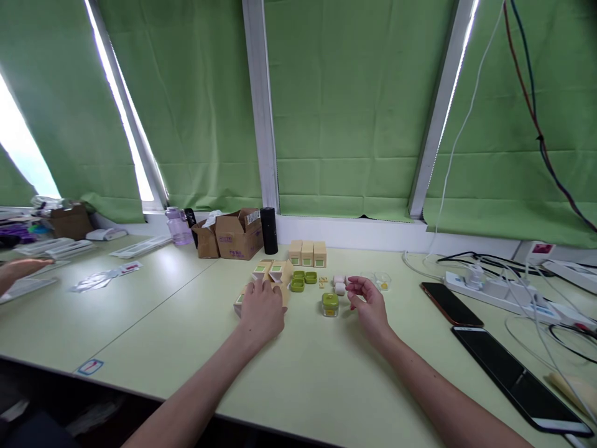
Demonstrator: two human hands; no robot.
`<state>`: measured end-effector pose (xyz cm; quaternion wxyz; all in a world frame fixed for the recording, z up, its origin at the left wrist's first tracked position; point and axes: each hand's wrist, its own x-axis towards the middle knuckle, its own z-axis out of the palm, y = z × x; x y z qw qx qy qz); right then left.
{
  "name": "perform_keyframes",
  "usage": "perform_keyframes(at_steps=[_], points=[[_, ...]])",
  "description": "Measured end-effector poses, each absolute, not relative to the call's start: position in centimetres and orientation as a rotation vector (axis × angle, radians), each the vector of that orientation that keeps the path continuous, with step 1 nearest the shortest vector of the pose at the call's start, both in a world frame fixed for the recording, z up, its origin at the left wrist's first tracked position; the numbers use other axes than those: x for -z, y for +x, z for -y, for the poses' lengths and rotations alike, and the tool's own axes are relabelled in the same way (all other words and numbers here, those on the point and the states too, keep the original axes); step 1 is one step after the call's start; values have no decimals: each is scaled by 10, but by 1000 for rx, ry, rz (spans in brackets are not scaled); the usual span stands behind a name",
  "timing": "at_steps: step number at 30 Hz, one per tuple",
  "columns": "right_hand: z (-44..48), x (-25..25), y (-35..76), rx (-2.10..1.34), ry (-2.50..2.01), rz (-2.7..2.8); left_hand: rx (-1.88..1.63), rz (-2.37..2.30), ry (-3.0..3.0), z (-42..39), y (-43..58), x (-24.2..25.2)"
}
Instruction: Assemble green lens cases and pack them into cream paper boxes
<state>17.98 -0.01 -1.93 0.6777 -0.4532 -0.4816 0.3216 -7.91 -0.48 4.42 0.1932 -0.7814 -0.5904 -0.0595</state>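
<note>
The left hand [262, 309] lies over tan boxes [281, 272], whether gripping one cannot be told; the right hand [371, 305] has loosely parted fingers, the green-lidded jar [329, 305] at its nine o'clock

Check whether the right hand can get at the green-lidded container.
Likely yes: the right hand is just right of the green-lidded container, and nothing appears to stand between them.

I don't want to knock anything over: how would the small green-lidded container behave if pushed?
The green-lidded container looks squat and boxy, so it would probably slide rather than roll or tip. Its clear, straight-looking walls suggest it's stiff, and perhaps slightly slippery.
</note>
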Motion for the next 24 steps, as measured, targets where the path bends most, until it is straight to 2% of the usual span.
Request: perform_keyframes(at_steps=[9,14,18,24], points=[[1,19,180,-697,-1037,1135,109,1673,-2173,8,-74,-47],[5,15,177,-668,-1037,1156,206,1697,-2191,14,-73,-59],[12,8,172,-590,-1050,1223,498,1610,-2288,20,-68,-69],[24,-5,164,-488,-1066,1353,1172,1157,-2369,20,-37,-72]])
